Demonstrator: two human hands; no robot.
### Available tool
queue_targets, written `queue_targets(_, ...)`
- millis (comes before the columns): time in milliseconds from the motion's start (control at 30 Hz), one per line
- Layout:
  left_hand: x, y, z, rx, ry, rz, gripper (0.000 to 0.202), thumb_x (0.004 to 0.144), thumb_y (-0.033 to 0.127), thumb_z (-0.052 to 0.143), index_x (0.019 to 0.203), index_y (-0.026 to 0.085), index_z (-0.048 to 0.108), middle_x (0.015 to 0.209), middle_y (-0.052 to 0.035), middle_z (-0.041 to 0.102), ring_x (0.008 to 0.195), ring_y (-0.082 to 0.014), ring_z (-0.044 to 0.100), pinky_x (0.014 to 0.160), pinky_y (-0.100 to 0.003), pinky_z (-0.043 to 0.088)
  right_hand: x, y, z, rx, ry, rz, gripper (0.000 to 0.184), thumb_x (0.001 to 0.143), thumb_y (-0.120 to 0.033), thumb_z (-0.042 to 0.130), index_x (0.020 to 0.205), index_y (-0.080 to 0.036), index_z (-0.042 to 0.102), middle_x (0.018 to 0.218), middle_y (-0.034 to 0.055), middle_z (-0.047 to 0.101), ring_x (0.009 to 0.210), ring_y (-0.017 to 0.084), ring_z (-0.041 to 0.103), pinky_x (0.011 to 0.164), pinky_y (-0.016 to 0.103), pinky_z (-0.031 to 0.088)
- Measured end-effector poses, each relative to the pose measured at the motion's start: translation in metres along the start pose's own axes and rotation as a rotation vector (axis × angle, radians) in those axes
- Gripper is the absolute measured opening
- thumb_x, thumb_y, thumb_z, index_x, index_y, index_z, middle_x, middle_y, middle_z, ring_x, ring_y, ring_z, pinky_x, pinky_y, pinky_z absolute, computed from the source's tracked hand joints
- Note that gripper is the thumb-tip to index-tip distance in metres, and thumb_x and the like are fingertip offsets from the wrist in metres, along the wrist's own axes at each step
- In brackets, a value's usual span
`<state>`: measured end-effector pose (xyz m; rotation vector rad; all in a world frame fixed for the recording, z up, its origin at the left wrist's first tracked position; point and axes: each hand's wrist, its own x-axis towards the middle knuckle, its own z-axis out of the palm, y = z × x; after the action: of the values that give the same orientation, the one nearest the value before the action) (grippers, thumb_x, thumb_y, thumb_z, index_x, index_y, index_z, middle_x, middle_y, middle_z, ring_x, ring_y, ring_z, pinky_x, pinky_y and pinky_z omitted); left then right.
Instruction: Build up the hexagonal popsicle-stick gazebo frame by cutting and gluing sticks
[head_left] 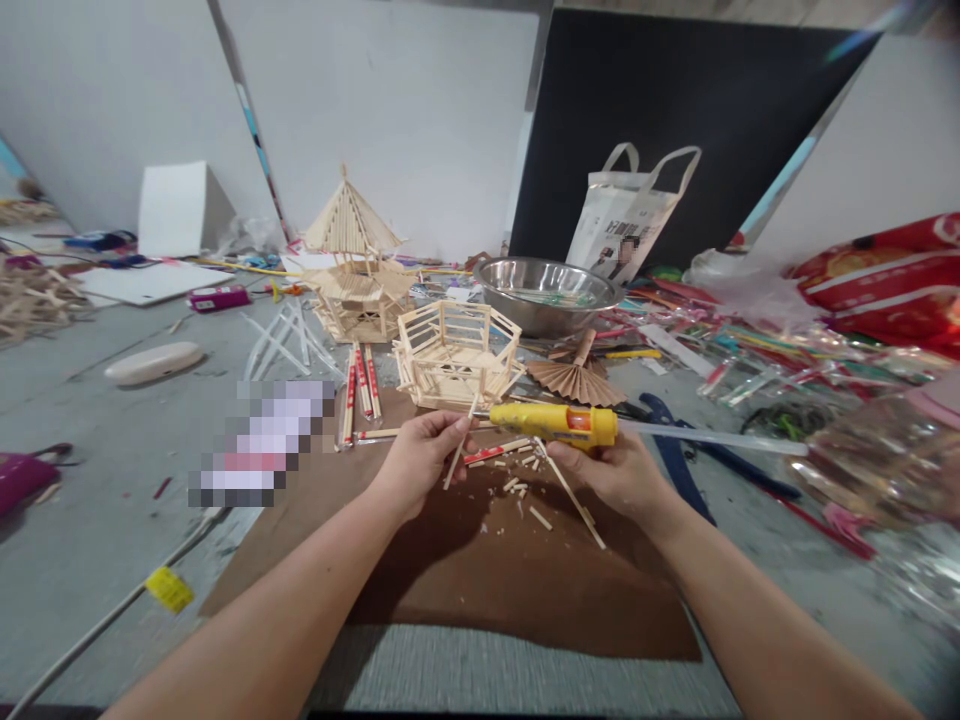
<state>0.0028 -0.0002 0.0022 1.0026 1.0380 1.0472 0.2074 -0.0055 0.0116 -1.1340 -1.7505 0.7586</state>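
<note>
My left hand (431, 455) pinches a thin wooden stick (461, 447), held at a slant. Closed around a yellow hot glue gun (559, 424) is my right hand (619, 470); the gun's nozzle points left, touching or very near the stick. A long clear glue stick (705, 435) runs out of its back end. Below the gun, another thin stick (577, 505) slants down by my right hand; whether the fingers hold it I cannot tell. Just behind the hands stands an open, railed stick structure (459, 365). Short cut stick pieces (517, 487) lie scattered on the brown sheet (465, 590).
A stick pavilion (356, 270) with a pointed roof stands behind. Red-wrapped chopsticks (360, 385) lie to its front. A steel basin (547, 290), a folded stick fan (581, 375), blue-handled pliers (675, 455) and a bottle (877, 445) crowd the right. A power cord (112, 615) crosses the lower left.
</note>
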Motion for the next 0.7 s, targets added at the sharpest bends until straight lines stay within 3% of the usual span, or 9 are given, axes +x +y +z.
queue_targets(267,0.0007,-0.0017,-0.0005,0.013,-0.023,0.018,0.028,0.066,0.039,0.058,0.077,0.014,0.055,0.057,0.0023,0.055,0.035,-0.0049,0.045,0.034,-0.017,0.032,0.0021,-0.0027,0.0008,0.054,0.016,-0.006,0.016,0.064,-0.026,0.060,0.078,-0.018,0.063,0.071,0.0020,0.065,0.065,0.017,0.060,0.060,0.029,0.050)
queue_targets(700,0.0005,-0.0022,-0.0002,0.019,-0.022,0.030,0.029,0.065,0.041,0.059,0.075,0.014,0.054,0.057,0.0024,0.055,0.035,-0.0054,0.045,0.034,-0.017,0.033,0.0021,-0.0031,-0.0023,0.023,0.054,0.026,0.015,0.063,-0.029,0.061,0.073,-0.017,0.062,0.062,0.0011,0.062,0.055,0.015,0.056,0.052,0.027,0.048)
